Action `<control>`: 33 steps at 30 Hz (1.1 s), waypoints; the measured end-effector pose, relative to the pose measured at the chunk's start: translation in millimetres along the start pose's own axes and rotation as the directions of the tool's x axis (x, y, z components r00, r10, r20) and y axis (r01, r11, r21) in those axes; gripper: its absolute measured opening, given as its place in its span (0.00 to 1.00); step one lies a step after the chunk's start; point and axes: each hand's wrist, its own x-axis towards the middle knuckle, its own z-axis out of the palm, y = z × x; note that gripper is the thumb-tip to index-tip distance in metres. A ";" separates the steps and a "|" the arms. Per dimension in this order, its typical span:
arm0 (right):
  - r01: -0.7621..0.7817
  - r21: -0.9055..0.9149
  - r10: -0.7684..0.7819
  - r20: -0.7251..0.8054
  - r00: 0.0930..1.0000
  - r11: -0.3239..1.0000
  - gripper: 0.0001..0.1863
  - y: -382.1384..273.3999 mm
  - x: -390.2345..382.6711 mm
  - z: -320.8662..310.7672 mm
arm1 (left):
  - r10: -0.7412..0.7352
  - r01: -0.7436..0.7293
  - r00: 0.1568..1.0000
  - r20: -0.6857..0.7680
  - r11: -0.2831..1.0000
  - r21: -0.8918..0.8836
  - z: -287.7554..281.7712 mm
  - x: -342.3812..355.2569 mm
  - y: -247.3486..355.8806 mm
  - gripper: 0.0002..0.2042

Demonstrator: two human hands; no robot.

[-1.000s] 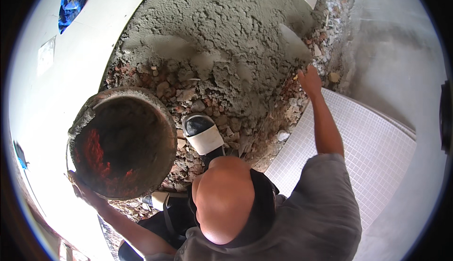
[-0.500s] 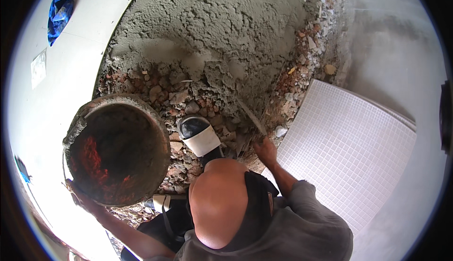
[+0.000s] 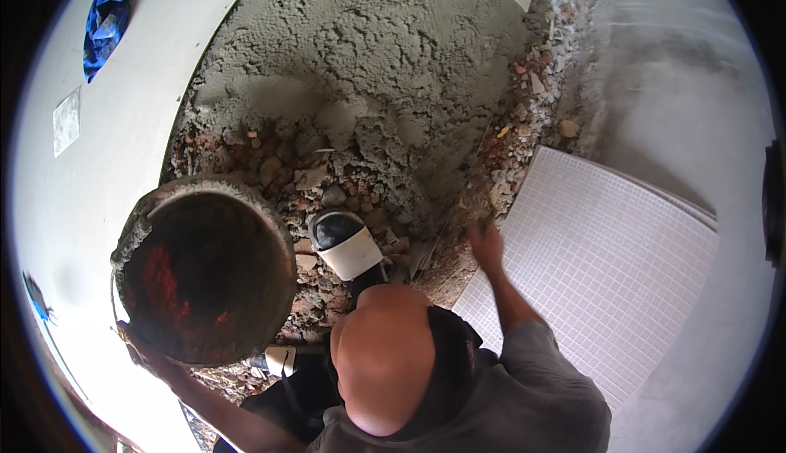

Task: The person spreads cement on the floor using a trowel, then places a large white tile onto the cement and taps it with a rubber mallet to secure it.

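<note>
Gripping bucket (image 3: 274, 211) w/ my L hand (image 3: 149, 356) at its lower-left edge, nr my sandalled foot (image 3: 350, 252). R hand (image 3: 486, 244) blurred, beside gridded tile (image 3: 606, 265); can't tell if it's holding anything. Best: firm L grip, bucket steady, R hand clear of tile edge.

Glare bleaches the pale floor (image 3: 78, 256) at left, the bucket (image 3: 209, 277) is dark inside, the right hand (image 3: 487, 246) is blurred, and straight edges bow toward the black fisheye rim.
</note>
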 end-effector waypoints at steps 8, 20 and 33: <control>0.018 -0.045 -0.030 -0.266 0.963 0.999 0.30 -84.1 231.4 -90.7 | 0.147 -0.155 0.988 0.055 0.970 0.187 -7.3 -0.9 -21.0 0.24; 0.055 0.005 -0.055 0.047 0.997 0.998 0.20 -47.9 57.2 -13.1 | 0.314 -0.300 0.949 0.030 0.871 0.389 -15.0 17.3 -43.5 0.23; 0.115 0.120 -0.075 -0.302 0.951 0.986 0.15 -72.5 80.6 -0.9 | 0.355 -0.356 0.932 0.078 0.850 0.388 -13.8 25.5 -69.2 0.22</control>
